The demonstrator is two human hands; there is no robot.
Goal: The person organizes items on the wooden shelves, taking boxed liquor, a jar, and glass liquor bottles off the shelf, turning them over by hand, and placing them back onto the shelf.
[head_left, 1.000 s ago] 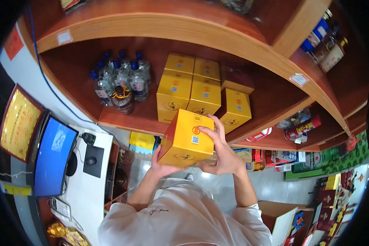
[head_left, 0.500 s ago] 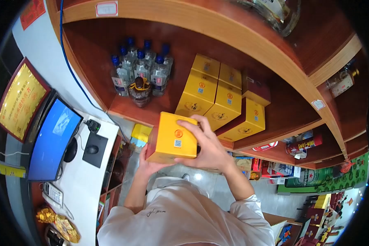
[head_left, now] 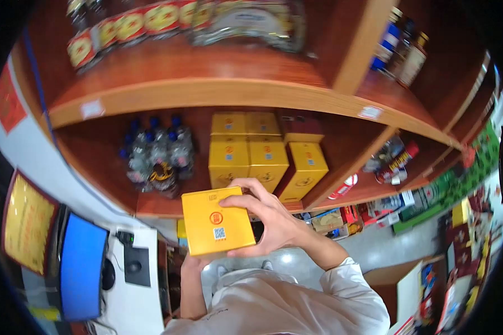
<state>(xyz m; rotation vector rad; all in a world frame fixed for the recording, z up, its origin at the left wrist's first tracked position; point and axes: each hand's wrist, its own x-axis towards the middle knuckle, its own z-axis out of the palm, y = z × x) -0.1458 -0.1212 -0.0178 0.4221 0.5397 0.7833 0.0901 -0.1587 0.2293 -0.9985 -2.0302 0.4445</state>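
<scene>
A yellow box (head_left: 215, 220) with a round orange emblem and a QR code is held up in front of the shelf. My right hand (head_left: 271, 220) grips its right side, with fingers bent over the top face. Beneath the box is my left hand (head_left: 195, 262), mostly hidden, supporting it from below. Behind it on the shelf stand several matching yellow boxes (head_left: 229, 156), grouped in rows. One more yellow box (head_left: 307, 167) stands to their right, in front of a dark red box (head_left: 302, 127).
Clear bottles with blue caps (head_left: 157, 145) stand left of the boxes, around a dark bottle (head_left: 163, 177). Above, an upper shelf (head_left: 207, 95) carries labelled bottles (head_left: 162, 19). A white desk (head_left: 145, 301) with a monitor (head_left: 84, 265) is at left; an open cardboard box (head_left: 394, 273) is lower right.
My view has tilted up, bringing the upper shelf's bottles in. The yellow box has shifted left and lower in view, its top turned more toward me. Both hands still hold it.
</scene>
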